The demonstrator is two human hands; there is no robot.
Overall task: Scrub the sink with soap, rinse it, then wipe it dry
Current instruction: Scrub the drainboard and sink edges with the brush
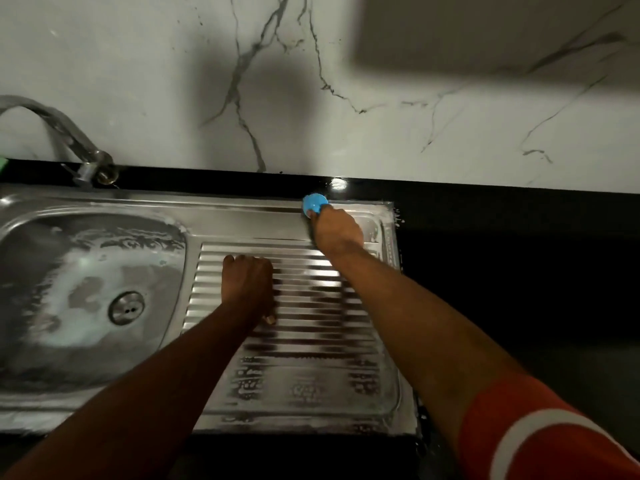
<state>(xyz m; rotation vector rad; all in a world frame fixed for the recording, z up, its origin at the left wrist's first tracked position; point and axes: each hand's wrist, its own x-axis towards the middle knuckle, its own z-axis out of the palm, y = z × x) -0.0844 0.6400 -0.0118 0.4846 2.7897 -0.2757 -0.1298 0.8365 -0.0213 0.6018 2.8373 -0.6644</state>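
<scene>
Head view: your right hand [337, 230] is clamped on a blue scrubber [314, 203] at the far rim of the steel sink [242, 216]. Your left hand [247, 284] rests curled, holding nothing, on the ribbed drainboard [311, 341]. Soap film coats the basin [79, 271] around the drain [126, 307].

A white marble-veined wall [381, 116] rises behind the black surface [519, 271]. A glare spot shines on the surface near the wall. A green thing [2, 163] peeks in at the left edge.
</scene>
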